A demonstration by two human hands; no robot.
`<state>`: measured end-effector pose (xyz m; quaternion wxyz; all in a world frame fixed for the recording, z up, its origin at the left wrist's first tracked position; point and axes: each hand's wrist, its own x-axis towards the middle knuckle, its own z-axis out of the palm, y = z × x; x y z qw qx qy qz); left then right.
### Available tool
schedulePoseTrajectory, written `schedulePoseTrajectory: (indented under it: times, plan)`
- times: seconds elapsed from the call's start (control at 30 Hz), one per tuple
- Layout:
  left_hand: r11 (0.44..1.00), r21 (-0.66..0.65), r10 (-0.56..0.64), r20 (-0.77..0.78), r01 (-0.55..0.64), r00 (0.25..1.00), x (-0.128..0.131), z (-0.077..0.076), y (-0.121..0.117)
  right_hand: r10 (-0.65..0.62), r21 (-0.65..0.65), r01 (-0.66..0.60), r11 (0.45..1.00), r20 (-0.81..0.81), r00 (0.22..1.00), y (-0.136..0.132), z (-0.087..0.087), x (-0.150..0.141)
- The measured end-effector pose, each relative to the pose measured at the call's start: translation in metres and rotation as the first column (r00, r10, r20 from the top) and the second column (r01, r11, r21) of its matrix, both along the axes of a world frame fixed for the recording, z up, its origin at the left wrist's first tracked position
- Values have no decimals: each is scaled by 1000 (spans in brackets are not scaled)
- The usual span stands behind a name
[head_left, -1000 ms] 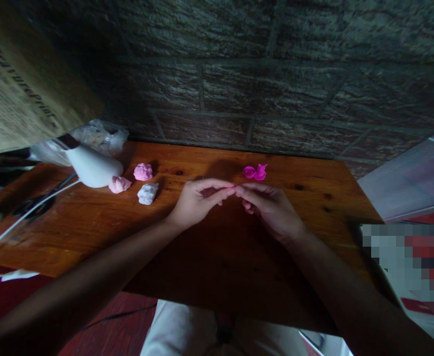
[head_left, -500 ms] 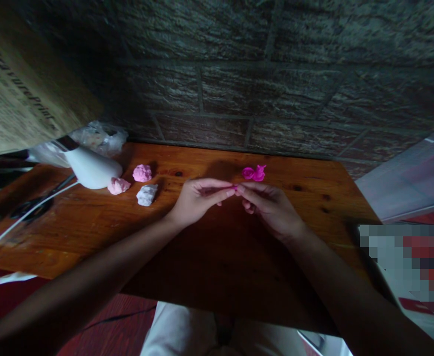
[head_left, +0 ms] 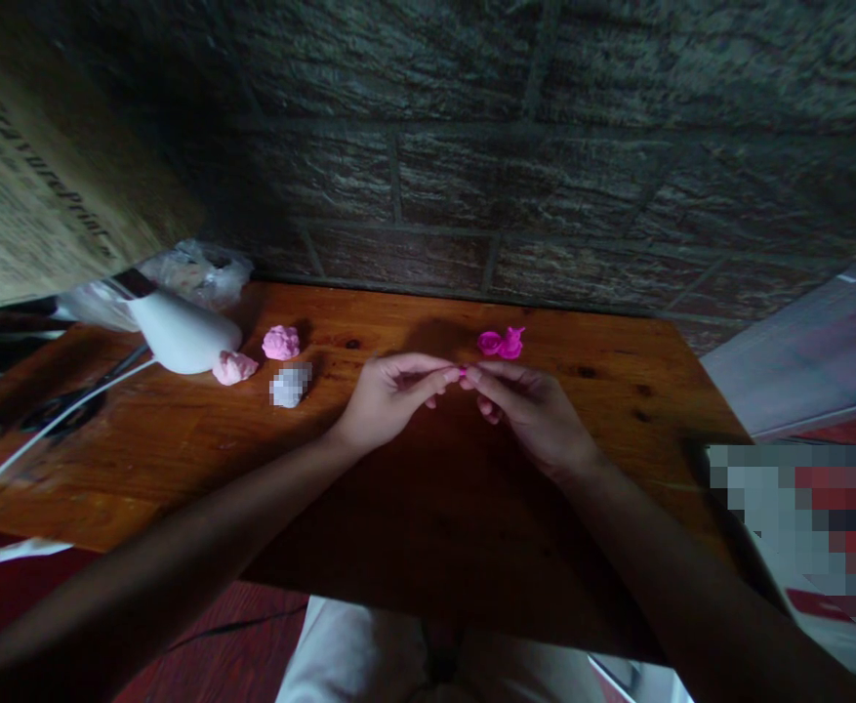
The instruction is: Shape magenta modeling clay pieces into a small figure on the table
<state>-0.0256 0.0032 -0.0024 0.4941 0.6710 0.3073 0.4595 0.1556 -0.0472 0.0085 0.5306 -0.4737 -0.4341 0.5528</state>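
My left hand (head_left: 398,395) and my right hand (head_left: 526,405) meet above the wooden table, fingertips almost touching. Between them is a small magenta piece of modelling clay (head_left: 464,373), pinched from both sides by thumbs and index fingers; most of it is covered by the fingertips. Just beyond my right hand lies a magenta clay figure (head_left: 509,342) with a round, coil-like part at its left. To the left of my left hand sit a pink clay lump (head_left: 281,342), a paler pink lump (head_left: 235,367) and a whitish lump (head_left: 290,386), partly pixelated.
A white lamp base (head_left: 185,332) with a printed shade (head_left: 54,186) stands at the left, its white cable (head_left: 54,425) crossing the table (head_left: 200,469). Dark-handled scissors (head_left: 68,410) lie near it. Crumpled clear plastic (head_left: 200,273) rests behind. A brick-patterned wall (head_left: 442,186) borders the back edge.
My hands stay in nearly the same place, with only slight finger movement around the small magenta piece. The clay figure and the lumps have not moved.
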Motion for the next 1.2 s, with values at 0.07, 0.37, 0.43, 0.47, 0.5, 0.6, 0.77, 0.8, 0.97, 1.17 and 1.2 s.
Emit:
schedulePoseTrajectory:
  times: [0.07,0.37,0.43,0.47,0.5,0.6,0.77,0.8,0.97,1.17,1.2]
  plan:
    - [1000,2,19,4,-19,1000,1,0,-1,4,-1,-4,1000,5,1000,0,0,0]
    - [995,-45,90,119,-86,989,8,-2,-4,-24,-19,22,1000,-110,994,-2,1,-9]
    - [993,-43,115,108,-111,988,8,-1,-4,-28,-42,21,999,-158,987,-3,1,-11]
    - [992,-42,121,106,-117,987,8,-1,-4,-28,-57,17,998,-180,983,-3,1,-12]
    - [992,-41,123,107,-119,987,8,0,-4,-26,-75,11,997,-200,979,-3,2,-13]
    - [995,-21,104,118,-102,988,7,1,-4,-25,-123,-7,992,-254,967,-4,3,-14]
    - [1000,15,2,138,-4,990,6,-2,-1,-33,-170,-18,985,-292,956,-4,4,-12]
    - [999,25,-25,135,21,991,5,-2,0,-28,-176,-24,984,-289,957,-4,4,-12]
    - [994,95,-50,53,45,997,2,-4,2,-10,-199,-47,979,-274,962,-4,6,-9]
    - [993,114,-9,27,6,1000,0,-3,1,-4,-189,-48,981,-269,963,-4,6,-10]
    - [993,119,1,25,-4,1000,1,-3,1,-3,-187,-49,981,-268,963,-4,5,-10]
